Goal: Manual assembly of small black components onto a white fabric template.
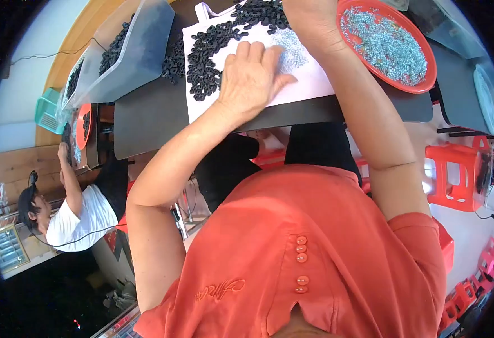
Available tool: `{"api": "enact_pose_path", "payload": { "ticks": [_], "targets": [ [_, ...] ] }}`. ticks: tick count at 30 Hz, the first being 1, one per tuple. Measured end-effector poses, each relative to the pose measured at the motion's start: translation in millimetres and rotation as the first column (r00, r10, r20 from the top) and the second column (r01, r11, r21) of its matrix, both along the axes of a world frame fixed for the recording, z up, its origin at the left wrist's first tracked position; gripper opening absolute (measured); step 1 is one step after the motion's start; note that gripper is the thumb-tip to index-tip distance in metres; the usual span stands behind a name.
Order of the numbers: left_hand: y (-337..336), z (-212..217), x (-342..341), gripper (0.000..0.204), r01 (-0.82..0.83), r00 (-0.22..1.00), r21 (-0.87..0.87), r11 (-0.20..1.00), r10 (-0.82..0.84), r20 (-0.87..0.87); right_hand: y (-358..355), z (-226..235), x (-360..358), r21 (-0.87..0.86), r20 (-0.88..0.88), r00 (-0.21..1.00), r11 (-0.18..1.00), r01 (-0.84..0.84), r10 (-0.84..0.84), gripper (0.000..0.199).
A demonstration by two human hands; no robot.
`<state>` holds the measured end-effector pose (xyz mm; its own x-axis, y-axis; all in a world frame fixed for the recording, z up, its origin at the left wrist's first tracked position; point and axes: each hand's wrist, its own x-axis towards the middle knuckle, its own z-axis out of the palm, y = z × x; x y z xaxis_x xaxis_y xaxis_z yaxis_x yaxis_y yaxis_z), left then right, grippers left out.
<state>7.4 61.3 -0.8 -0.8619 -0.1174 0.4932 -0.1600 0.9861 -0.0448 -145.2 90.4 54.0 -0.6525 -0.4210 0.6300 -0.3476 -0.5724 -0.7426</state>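
Note:
My left hand [249,79] lies over a white cloth [309,87] with a strap loop at its far edge. Its fingers point away from me and its thumb is spread apart; nothing shows in it. Small black plastic pieces [210,48] lie in a thick band around the cloth's left and far sides. Beside my left fingertips is a heap of small silvery metal pieces [293,49]. My right hand [313,25] reaches past that heap at the top edge of the view. The picture cuts off its fingers, so I cannot see whether it holds anything.
A round red tray [430,73] of silvery pieces stands right on the dark table [145,121]. At left, a clear plastic bin [140,56] holds black pieces. Another person [83,217] works at the far left beside a smaller red tray. Red stools [455,174] stand right.

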Motion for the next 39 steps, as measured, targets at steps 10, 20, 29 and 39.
{"api": "enact_pose_path", "payload": {
  "ticks": [10, 20, 29, 39],
  "targets": [
    [-32, -1, -22, 0.031, -0.048, 0.998, 0.106, 0.993, 0.050, -0.024, 8, 11, -9, -0.014, 0.233, 0.969, 0.996, -0.084, 0.085, 0.009],
    [-42, 5, -24, 0.031, 0.008, 1.000, 0.540, 0.842, -0.016, 0.011, 9, 15, -16, 0.057, 0.349, 0.934, 0.993, -0.101, 0.075, 0.007],
    [-64, 7, -58, 0.018, 0.064, 0.995, 0.303, 0.951, -0.036, -0.097, 7, 13, -18, 0.029, 0.326, 0.940, 0.993, -0.112, 0.097, 0.007],
    [-77, 6, -44, 0.026, -0.010, 1.000, 0.281, 0.960, 0.009, 0.004, 8, 11, -16, -0.042, 0.354, 0.911, 0.976, -0.211, 0.212, 0.006]
  ]
}}
